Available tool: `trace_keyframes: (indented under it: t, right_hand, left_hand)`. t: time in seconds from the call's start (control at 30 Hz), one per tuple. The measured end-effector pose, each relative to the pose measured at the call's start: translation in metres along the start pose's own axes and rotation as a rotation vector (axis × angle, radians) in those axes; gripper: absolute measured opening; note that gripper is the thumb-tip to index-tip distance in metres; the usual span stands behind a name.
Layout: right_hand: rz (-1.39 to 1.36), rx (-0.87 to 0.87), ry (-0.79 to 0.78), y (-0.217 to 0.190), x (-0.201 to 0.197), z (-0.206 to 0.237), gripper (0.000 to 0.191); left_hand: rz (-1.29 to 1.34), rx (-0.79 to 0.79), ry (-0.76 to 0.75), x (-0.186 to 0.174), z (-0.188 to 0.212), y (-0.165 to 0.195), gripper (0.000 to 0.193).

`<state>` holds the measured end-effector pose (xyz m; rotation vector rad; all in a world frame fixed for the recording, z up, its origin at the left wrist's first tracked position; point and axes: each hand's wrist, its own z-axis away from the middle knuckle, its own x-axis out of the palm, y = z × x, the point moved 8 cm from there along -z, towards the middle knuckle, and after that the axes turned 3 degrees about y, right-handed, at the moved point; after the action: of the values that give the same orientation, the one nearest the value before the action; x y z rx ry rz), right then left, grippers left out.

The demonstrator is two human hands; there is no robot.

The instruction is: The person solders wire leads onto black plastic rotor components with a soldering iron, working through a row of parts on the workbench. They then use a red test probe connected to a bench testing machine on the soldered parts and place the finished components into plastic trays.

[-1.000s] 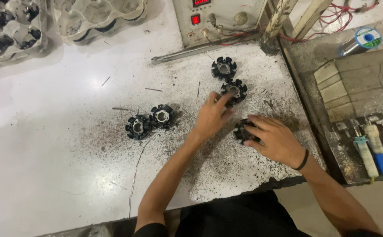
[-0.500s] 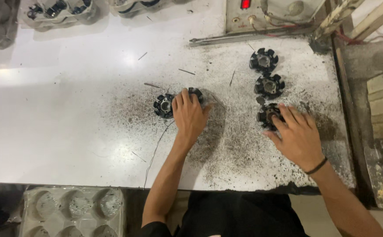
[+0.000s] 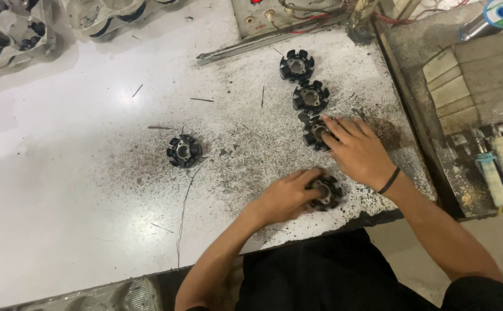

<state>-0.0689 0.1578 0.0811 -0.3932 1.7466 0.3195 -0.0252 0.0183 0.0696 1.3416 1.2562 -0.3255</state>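
Five black toothed cores are seen on the white surface (image 3: 61,173): one (image 3: 326,193) is gripped by the left hand (image 3: 286,198); the next core up (image 3: 316,132) is covered by the flat, open right hand (image 3: 358,150).

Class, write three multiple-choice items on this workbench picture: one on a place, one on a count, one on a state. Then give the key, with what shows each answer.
1. Where does the lone black toothed ring lie?
A. left of the others, on the white table
B. in the clear tray
C. under the right hand

2. How many black toothed rings lie on the table?
A. three
B. five
C. seven

3. What is the left hand doing?
A. lying flat on bare table
B. gripping a ring near the table's front edge
C. raised in the air

Key: 1 A, it sits alone left of the row. 2 B, one alone, two free in the row, one under the right hand, one in the left. 3 B, its fingers close round a ring.
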Motion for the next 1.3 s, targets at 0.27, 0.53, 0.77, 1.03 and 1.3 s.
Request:
trace_keyframes:
  t: [0.27, 0.53, 0.77, 1.03, 1.3]
  right_hand:
    - [-0.285, 0.129, 0.004, -0.036, -0.022, 0.090, 0.053]
    - [-0.138, 0.151, 0.075, -0.032, -0.015, 0.069, 0.054]
    - [-0.214, 0.192, 0.216, -0.025, -0.032, 0.072, 0.049]
    - [-0.238, 0.174, 0.246, -0.022, -0.026, 0.087, 0.045]
    - [-0.338, 0.115, 0.204, -0.017, -0.017, 0.098, 0.037]
  left_hand:
    - [-0.005, -0.442, 0.148, -0.012, -0.037, -0.062, 0.050]
    - [-0.326, -0.451, 0.434, -0.073, 0.019, -0.094, 0.062]
    - [-0.730, -0.969, 0.580, -0.133, 0.133, -0.156, 0.053]
    - [-0.188, -0.419, 0.326, -0.080, 0.067, -0.098, 0.050]
    - [-0.217, -0.493, 0.310, -0.046, 0.047, -0.078, 0.055]
